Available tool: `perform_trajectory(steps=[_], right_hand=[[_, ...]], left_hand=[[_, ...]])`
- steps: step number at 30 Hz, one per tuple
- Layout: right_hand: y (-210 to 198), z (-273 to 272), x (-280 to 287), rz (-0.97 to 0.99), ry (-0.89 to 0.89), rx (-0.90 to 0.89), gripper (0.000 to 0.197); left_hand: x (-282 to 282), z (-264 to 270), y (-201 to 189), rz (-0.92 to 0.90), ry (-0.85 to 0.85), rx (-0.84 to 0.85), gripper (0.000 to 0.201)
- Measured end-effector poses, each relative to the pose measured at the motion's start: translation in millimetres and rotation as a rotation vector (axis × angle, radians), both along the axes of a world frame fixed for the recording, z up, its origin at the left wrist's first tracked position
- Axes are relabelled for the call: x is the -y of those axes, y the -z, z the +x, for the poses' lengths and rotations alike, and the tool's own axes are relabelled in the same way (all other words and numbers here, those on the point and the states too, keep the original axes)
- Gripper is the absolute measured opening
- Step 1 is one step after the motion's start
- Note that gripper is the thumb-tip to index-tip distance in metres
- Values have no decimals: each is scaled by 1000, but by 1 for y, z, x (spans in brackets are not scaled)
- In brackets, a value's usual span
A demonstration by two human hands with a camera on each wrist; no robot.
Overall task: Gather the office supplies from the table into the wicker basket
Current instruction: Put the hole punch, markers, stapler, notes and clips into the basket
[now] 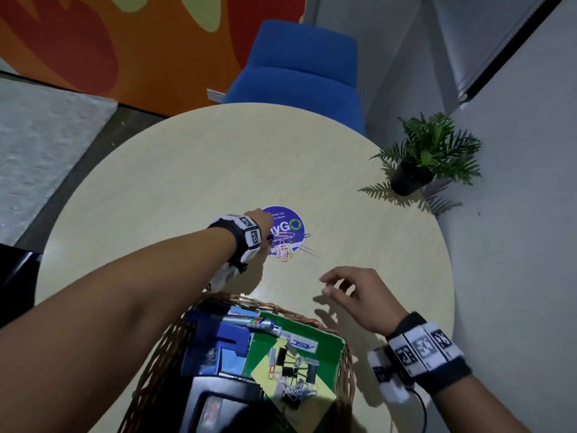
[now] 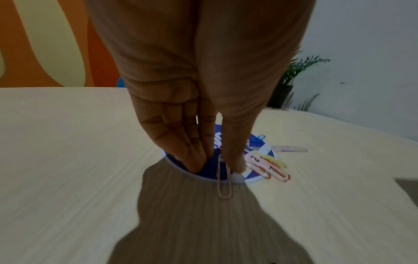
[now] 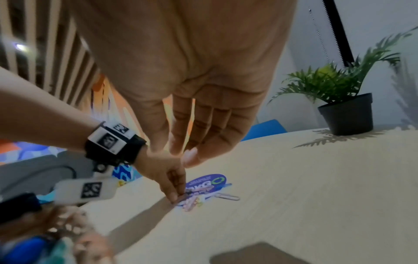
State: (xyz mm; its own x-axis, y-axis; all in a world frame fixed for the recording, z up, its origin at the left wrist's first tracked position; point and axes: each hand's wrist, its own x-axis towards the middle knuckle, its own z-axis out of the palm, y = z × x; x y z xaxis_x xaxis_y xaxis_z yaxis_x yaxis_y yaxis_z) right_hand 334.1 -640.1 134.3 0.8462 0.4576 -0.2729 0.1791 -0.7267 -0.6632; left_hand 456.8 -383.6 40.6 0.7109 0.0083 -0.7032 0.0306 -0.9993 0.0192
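The table [image 1: 187, 170] bears a round sticker [image 1: 288, 225] beyond the basket [image 1: 150, 354], which already holds supplies. On and beside that sticker lie the paper clips [image 2: 269, 167]. The left hand [image 2: 194, 125] pinches one clip [image 2: 224, 180] at the sticker's near edge; better to sweep the rest together first. The right hand [image 1: 359, 295] hovers nearer the basket, fingers loose, holding nothing.
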Motion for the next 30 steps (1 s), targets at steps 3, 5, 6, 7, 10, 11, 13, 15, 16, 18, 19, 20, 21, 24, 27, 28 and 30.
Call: perform_trajectory(steps=[3, 5, 6, 7, 10, 11, 13, 15, 16, 18, 19, 20, 21, 24, 27, 28, 30], right_hand=[[24, 26, -11, -95, 44, 28, 13], [41, 44, -22, -164, 90, 40, 16], [48, 53, -27, -192, 108, 32, 19], [55, 60, -32, -218, 116, 23, 22], [71, 76, -44, -269, 136, 25, 28], [74, 78, -47, -275, 153, 24, 29], [81, 81, -51, -289, 192, 6, 31], [86, 81, -52, -316, 203, -5, 29], [88, 81, -52, -326, 204, -4, 25], [88, 81, -55, -344, 209, 4, 16], [87, 81, -56, -355, 202, -3, 14], [86, 81, -57, -360, 193, -17, 14], [85, 82, -58, -360, 185, -29, 14], [79, 80, -58, -353, 165, -48, 10], [71, 76, -52, -326, 166, -38, 11], [67, 75, -48, -307, 174, -27, 12], [55, 71, -41, -239, 184, -28, 14]], left_hand=[[7, 4, 8, 27, 56, 18, 42], [7, 4, 6, 24, 87, 49, 40], [3, 7, 16, 25, 81, 69, 40], [-1, 8, 25, 27, 66, 64, 41], [-19, 17, 59, 54, 74, 8, 32], [-25, 21, 67, 60, 89, -16, 28], [-33, 24, 68, 66, 96, 2, 22], [-32, 10, 25, 72, 102, 77, 19], [-30, -2, -4, 43, 84, 124, 16], [-27, -17, -46, -33, 66, 167, 16], [-26, -22, -63, -77, 58, 203, 18], [-25, -28, -77, -126, 58, 253, 18], [-25, -34, -89, -177, 66, 308, 17], [-22, -63, -110, -365, 91, 375, 17], [-13, -108, -124, -582, 141, 305, 14], [-8, -123, -126, -646, 152, 266, 13], [0, -148, -126, -714, 169, 188, 14]])
